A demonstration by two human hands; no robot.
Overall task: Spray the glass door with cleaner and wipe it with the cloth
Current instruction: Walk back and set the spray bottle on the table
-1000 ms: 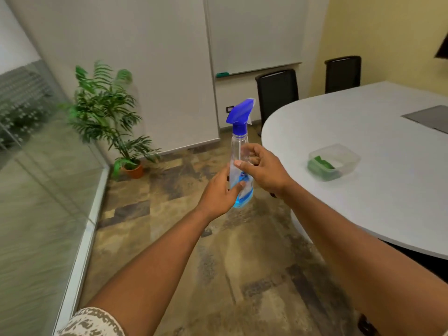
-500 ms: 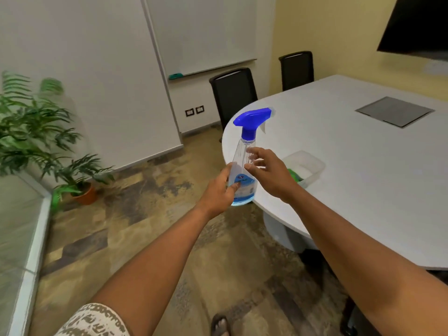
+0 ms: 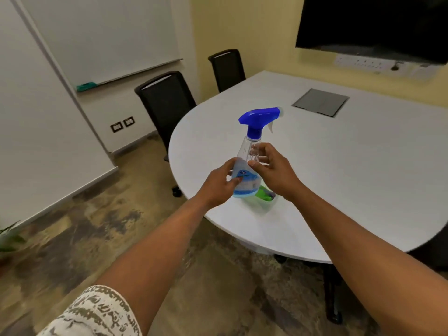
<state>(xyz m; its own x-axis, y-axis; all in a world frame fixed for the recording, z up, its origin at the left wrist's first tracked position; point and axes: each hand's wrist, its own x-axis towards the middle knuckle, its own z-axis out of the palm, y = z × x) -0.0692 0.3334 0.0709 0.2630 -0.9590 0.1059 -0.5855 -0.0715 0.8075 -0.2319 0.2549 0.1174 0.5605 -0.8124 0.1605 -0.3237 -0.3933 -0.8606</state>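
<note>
A clear spray bottle point(image 3: 248, 151) with a blue trigger head and a little blue liquid stands upright over the near edge of the white table point(image 3: 339, 170). My left hand point(image 3: 218, 184) grips its lower body from the left. My right hand point(image 3: 272, 170) holds its middle from the right. Just behind the bottle a green cloth point(image 3: 265, 193) lies in a clear plastic tub point(image 3: 269, 204) on the table, mostly hidden by my hands. The glass door is out of view.
Two black chairs point(image 3: 167, 105) point(image 3: 228, 69) stand at the table's far side. A whiteboard point(image 3: 101, 35) hangs on the left wall, a dark screen point(image 3: 373, 25) on the yellow wall. A grey hatch point(image 3: 320, 101) sits in the tabletop. Plant leaves point(image 3: 8, 236) show at the left edge.
My view has swung right, away from the glass wall and plant, toward the table. The bottle, still in both hands, now sits over the table edge in front of the tub.
</note>
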